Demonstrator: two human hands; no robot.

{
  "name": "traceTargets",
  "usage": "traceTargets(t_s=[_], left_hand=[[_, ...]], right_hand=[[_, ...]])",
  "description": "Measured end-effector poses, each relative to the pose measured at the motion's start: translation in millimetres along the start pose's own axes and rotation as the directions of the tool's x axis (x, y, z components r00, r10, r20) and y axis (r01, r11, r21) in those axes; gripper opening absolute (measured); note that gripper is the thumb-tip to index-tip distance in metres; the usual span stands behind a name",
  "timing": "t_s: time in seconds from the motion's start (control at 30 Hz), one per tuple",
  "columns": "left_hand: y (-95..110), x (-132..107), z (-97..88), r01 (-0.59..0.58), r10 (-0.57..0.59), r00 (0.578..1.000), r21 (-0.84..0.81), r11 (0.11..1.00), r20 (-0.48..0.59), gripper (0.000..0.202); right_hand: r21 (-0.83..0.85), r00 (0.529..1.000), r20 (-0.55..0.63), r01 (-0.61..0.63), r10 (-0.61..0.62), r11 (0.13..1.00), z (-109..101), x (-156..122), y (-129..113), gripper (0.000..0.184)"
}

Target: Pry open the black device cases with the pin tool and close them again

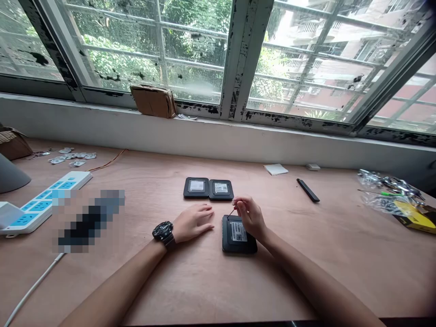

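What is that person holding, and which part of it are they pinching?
The right hand pinches a thin pin by its upper end. The left hand rests on the wooden table, holding nothing.

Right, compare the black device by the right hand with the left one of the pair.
The near device lies alone by the right hand, while the far device sits beside a matching one. A thin pick in the right hand reaches the near device's edge; the far device is untouched. Both are flat and black, with a pale label on top.
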State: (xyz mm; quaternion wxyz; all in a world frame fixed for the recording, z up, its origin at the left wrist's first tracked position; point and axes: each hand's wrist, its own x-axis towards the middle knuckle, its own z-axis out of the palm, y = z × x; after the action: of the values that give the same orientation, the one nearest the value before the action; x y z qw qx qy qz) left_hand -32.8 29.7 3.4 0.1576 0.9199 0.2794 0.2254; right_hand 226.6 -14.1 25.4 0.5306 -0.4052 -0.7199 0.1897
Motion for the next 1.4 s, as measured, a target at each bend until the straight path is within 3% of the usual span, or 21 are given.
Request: traceTargets(t_s=[0.17, 0.37, 0.53, 0.63, 0.7, 0.8, 0.87, 0.93, 1.03, 1.13, 1.2, 1.3, 1.4], left_hand=[[-2, 0, 2.2, 0.001, -0.001, 1.000, 0.002, 1.000, 0.002, 0.044], [-3, -1, 2.4, 0.000, 0.000, 1.000, -0.014, 1.000, -0.003, 0.043], [0, 0, 0.6, -0.010, 0.010, 1.000, -0.010, 1.000, 0.012, 0.041], [1, 0, -0.1, -0.008, 0.008, 1.000, -0.001, 1.000, 0.028, 0.041], [0, 0, -0.5, -0.004, 0.004, 1.000, -0.004, 1.000, 0.031, 0.042], [-1, 0, -1.3, 0.000, 0.001, 0.999, -0.023, 1.000, 0.034, 0.043], [0, 0, -1.6, 0.007, -0.006, 1.000, -0.034, 0.999, 0.031, 0.043], [4, 1, -1.3, 0.013, -0.012, 0.999, -0.051, 0.999, 0.032, 0.044], [20, 2, 2.2, 0.002, 0.004, 0.998, -0.102, 0.995, 0.055, 0.058], [41, 6, 10.6, -0.006, 0.015, 0.997, -0.115, 0.993, 0.077, 0.095], [52, 9, 17.9, 0.007, 0.000, 0.998, -0.098, 0.995, 0.067, 0.111], [62, 11, 27.1, 0.031, -0.029, 0.999, -0.093, 0.995, 0.028, 0.110], [61, 13, 30.2, 0.056, -0.055, 0.998, -0.101, 0.993, 0.012, 0.109]], right_hand=[[0.021, 1.000, -0.011, -0.003, 0.003, 1.000, 0, -2, 0, 0.019], [0.010, 0.998, 0.057, 0.024, -0.024, 1.000, 0, 2, -6, 0.022], [0.290, 0.964, 0.172, -0.245, 0.201, 0.925, 0, 10, -18, 0.040], [0.339, 0.923, 0.309, -0.332, 0.229, 0.880, -5, 13, -24, 0.033], [0.297, 0.920, 0.312, -0.331, 0.236, 0.896, -14, 15, -24, 0.029], [0.186, 0.969, 0.104, -0.242, 0.226, 0.952, -42, 19, -16, 0.031], [-0.042, 0.981, 0.026, -0.190, 0.191, 0.981, -66, 20, -5, 0.032], [-0.357, 0.972, 0.127, -0.139, 0.195, 0.924, -88, 16, 11, 0.031], [-0.585, 0.927, 0.257, -0.076, 0.273, 0.808, -107, 0, 32, 0.032], [-0.645, 0.903, 0.290, -0.059, 0.316, 0.762, -111, -18, 40, 0.032], [-0.625, 0.906, 0.287, -0.069, 0.311, 0.778, -107, -25, 34, 0.032], [-0.530, 0.892, 0.325, -0.103, 0.314, 0.842, -95, -29, 18, 0.034], [-0.462, 0.840, 0.402, -0.158, 0.365, 0.873, -81, -30, 2, 0.035]])
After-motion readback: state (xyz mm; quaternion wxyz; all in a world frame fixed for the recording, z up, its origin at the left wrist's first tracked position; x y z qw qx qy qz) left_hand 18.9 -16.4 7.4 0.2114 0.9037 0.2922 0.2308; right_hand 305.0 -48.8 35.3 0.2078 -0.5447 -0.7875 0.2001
